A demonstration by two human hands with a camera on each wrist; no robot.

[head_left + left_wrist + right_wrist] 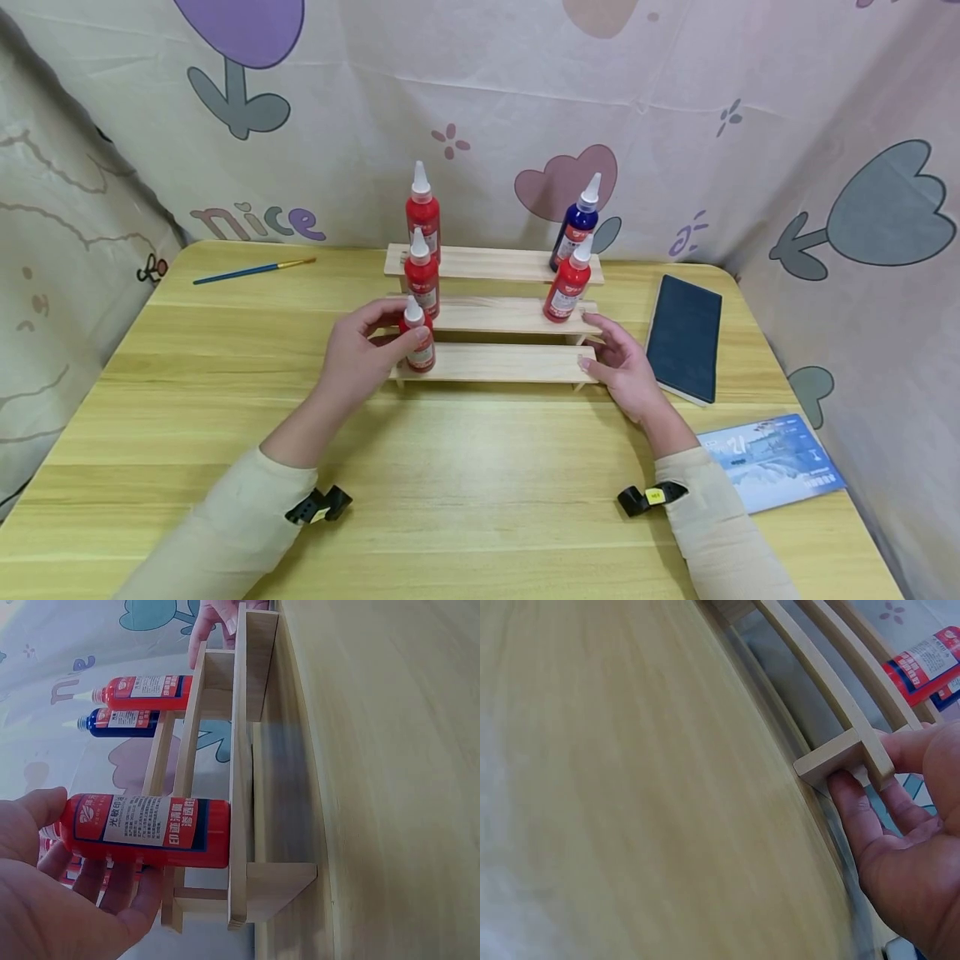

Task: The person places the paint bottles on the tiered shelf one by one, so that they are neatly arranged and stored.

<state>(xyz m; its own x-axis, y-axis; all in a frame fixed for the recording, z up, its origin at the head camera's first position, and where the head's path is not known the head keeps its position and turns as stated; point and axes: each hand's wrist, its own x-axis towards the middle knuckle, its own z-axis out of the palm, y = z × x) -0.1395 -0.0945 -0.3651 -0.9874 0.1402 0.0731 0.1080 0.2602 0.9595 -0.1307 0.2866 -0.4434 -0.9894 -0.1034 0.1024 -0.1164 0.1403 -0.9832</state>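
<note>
A three-step wooden display shelf [510, 363] stands on the table. At the left end of its lowest step, my left hand [356, 352] grips a red squeeze bottle [422, 358] with a white pointed cap. The left wrist view shows that bottle's base against the step and its label [142, 820] facing outward. My right hand [627, 372] holds the shelf's right end, its thumb and fingers around the lowest board's end [876, 761]. Another red bottle [422, 279] stands on the left of the middle step, and one more red bottle [424, 215] behind it on the top step.
On the shelf's right side are a red bottle [567, 292] on the middle step and a dark blue bottle [576, 229] on top. A dark notebook [684, 337] and a blue printed booklet [772, 462] lie right. A paintbrush [255, 271] lies back left. Patterned cloth [360, 108] hangs behind.
</note>
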